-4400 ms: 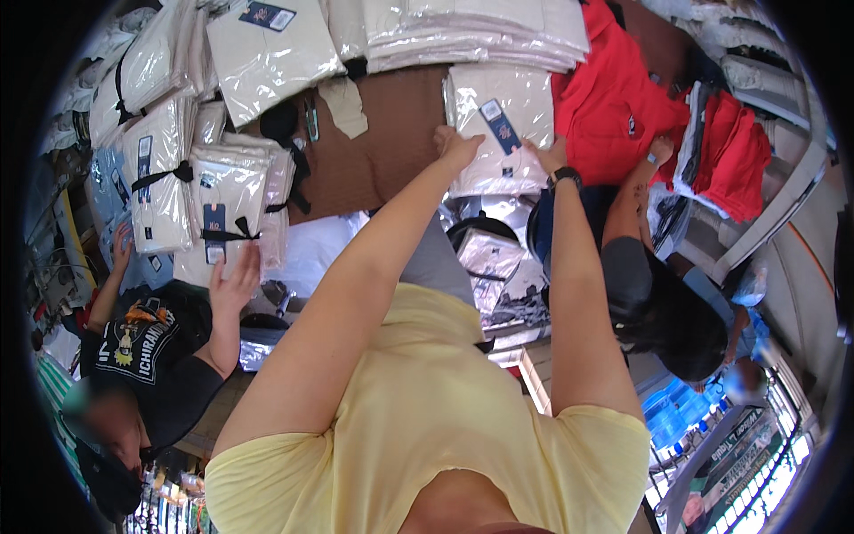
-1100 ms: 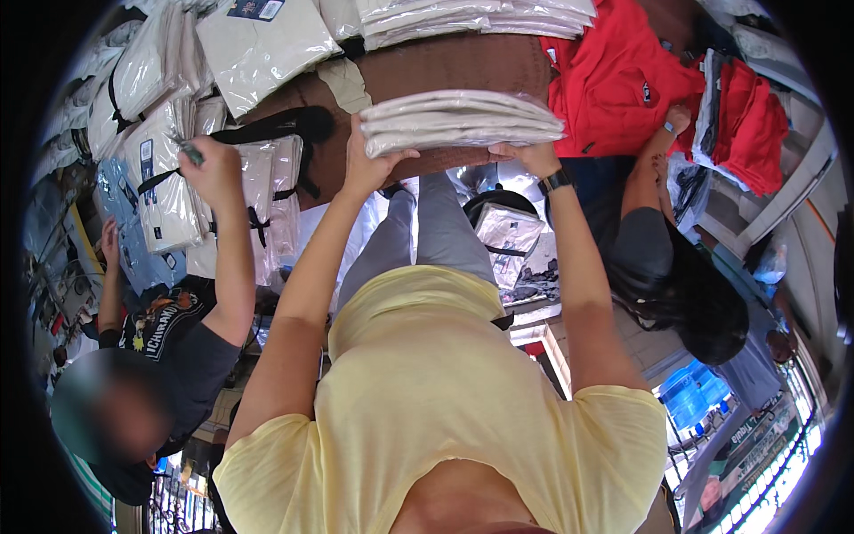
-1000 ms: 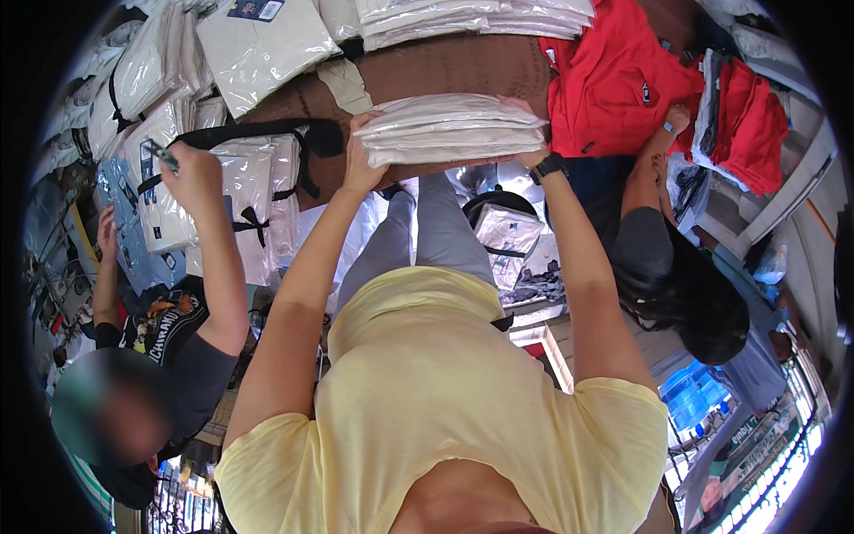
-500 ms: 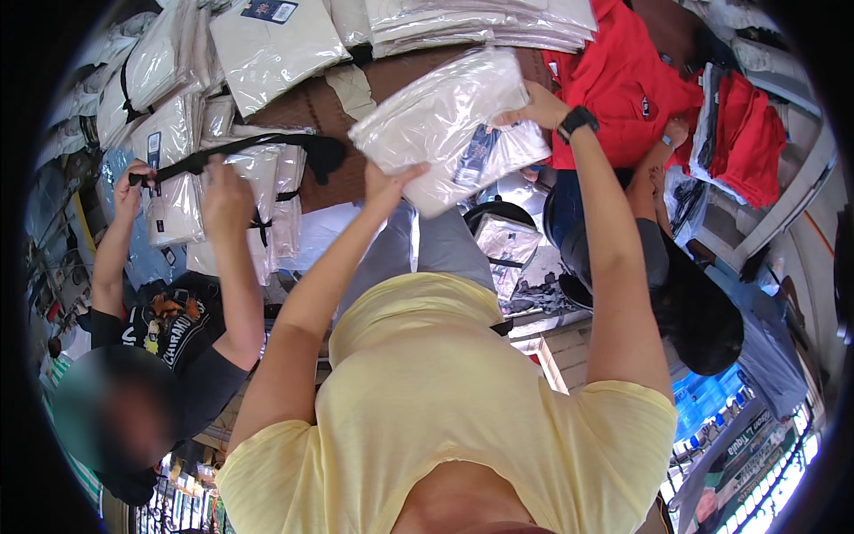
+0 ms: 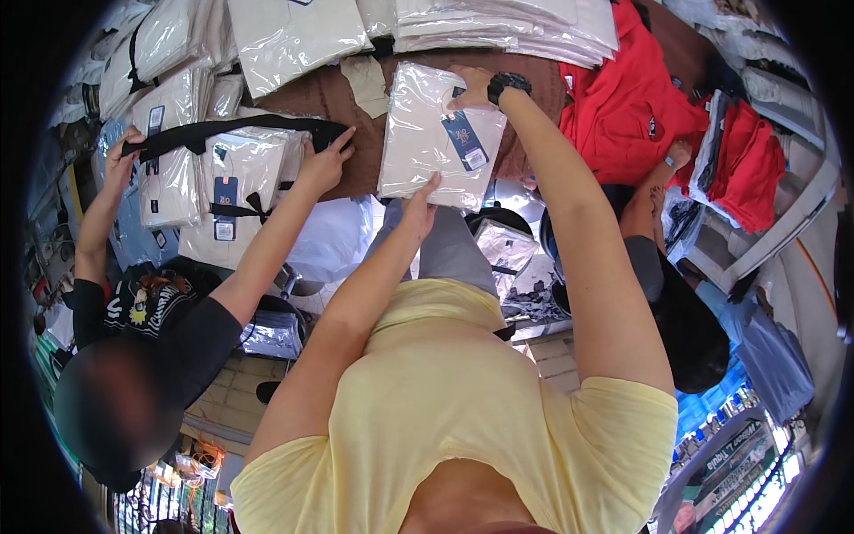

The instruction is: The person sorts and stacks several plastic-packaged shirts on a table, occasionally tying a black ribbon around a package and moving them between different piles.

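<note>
A folded cream garment in a clear plastic bag, with a dark blue hang tag showing, is held at the table's near edge. At its lower edge, my left hand is closed with the thumb on top and the fingers hidden beneath. My right hand, above a dark wristband, grips the upper right corner. Brown cloth covers the table around the package.
Bagged cream garments are stacked at the back and left. On the left a co-worker holds a black strip over tied bundles. Red garments lie at the right, where another person's hand rests.
The bagged garment has turned from a slant to nearly upright and lies flatter, its tag facing up. My right hand has moved left and up. The co-worker's black strip is now stretched out between both hands.
</note>
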Motion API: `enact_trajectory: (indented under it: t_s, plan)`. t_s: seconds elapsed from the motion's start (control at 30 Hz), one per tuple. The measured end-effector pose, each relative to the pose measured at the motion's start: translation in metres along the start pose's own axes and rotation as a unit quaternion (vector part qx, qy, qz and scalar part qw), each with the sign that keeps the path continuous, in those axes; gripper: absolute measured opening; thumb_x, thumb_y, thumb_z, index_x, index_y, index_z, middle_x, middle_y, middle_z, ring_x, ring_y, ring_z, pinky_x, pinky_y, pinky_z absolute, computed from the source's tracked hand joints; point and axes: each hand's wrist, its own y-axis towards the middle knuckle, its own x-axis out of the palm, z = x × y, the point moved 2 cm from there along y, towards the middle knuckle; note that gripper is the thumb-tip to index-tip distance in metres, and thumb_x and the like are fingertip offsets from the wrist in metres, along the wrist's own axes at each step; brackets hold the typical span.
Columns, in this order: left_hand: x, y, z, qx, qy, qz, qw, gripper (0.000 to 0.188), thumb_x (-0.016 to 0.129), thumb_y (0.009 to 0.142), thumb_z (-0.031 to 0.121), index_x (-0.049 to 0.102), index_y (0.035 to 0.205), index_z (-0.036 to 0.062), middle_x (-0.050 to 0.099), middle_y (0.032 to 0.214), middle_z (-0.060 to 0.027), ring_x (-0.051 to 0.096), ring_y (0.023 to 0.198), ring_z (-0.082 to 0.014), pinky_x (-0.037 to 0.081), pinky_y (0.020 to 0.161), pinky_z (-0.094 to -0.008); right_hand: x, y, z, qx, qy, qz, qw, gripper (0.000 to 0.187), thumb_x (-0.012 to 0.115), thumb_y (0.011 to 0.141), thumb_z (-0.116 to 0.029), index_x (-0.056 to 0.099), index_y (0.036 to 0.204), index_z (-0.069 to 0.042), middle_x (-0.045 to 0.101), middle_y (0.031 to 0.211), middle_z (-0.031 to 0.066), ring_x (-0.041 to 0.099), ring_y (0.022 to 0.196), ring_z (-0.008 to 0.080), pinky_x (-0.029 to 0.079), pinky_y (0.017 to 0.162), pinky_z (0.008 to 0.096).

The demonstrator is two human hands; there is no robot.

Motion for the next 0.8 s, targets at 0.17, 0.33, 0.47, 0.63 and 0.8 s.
enact_trajectory:
  t_s: [0.17, 0.33, 0.47, 0.63, 0.8]
  plan:
    - [-0.013, 0.002, 0.001, -0.018, -0.030, -0.020, 0.999, 0.062, 0.077, 0.077, 0.018, 0.043, 0.128, 0.0087, 0.053, 0.122, -0.0058, 0.051, 0.109, -0.0190, 0.042, 0.089, -0.0344, 0.021, -0.059, -0.003, -0.121, -0.055, 0.483, 0.865, 0.091, 0.077, 0.065, -0.048, 0.038, 0.135, -0.005, 0.044, 0.132, 0.0201, 0.038, 0.125, 0.0353, 0.026, 0.105, 0.0477]
    - [-0.015, -0.023, 0.006, -0.089, 0.077, 0.025, 0.993, 0.056, 0.076, 0.079, 0.030, 0.048, 0.120, 0.0069, 0.050, 0.117, -0.0075, 0.050, 0.098, -0.0187, 0.044, 0.084, -0.0367, 0.138, -0.111, 0.040, 0.135, 0.274, 0.392, 0.868, 0.125, 0.083, 0.057, -0.055, 0.015, 0.139, 0.011, 0.026, 0.137, 0.0325, 0.026, 0.131, 0.0408, 0.022, 0.110, 0.0466]
    - [-0.005, -0.070, 0.033, 0.032, 0.422, 0.100, 0.901, 0.074, 0.077, 0.074, 0.037, 0.040, 0.127, 0.0012, 0.043, 0.123, -0.0177, 0.042, 0.111, -0.0304, 0.035, 0.095, -0.0436, 0.183, -0.106, 0.048, 0.150, 0.293, 0.399, 0.856, 0.110, 0.081, 0.062, -0.054, 0.028, 0.133, 0.012, 0.039, 0.130, 0.0307, 0.037, 0.126, 0.0385, 0.029, 0.106, 0.0426]
    - [0.018, -0.056, 0.081, 0.429, 0.636, 0.152, 0.623, 0.075, 0.069, 0.078, 0.044, 0.036, 0.128, -0.0023, 0.038, 0.127, -0.0246, 0.037, 0.116, -0.0392, 0.031, 0.098, -0.0493, 0.185, -0.081, 0.060, 0.090, 0.398, 0.372, 0.834, 0.069, 0.079, 0.070, -0.044, 0.054, 0.108, 0.008, 0.060, 0.108, 0.0209, 0.058, 0.104, 0.0285, 0.044, 0.091, 0.0366]
    - [0.011, -0.036, 0.086, 0.320, 0.608, 0.196, 0.699, 0.079, 0.065, 0.078, 0.052, 0.037, 0.127, -0.0031, 0.036, 0.129, -0.0262, 0.035, 0.121, -0.0427, 0.032, 0.099, -0.0504, 0.177, -0.081, 0.048, 0.104, 0.515, 0.314, 0.791, 0.066, 0.080, 0.070, -0.038, 0.055, 0.111, 0.007, 0.064, 0.104, 0.0175, 0.064, 0.089, 0.0227, 0.051, 0.077, 0.0313]
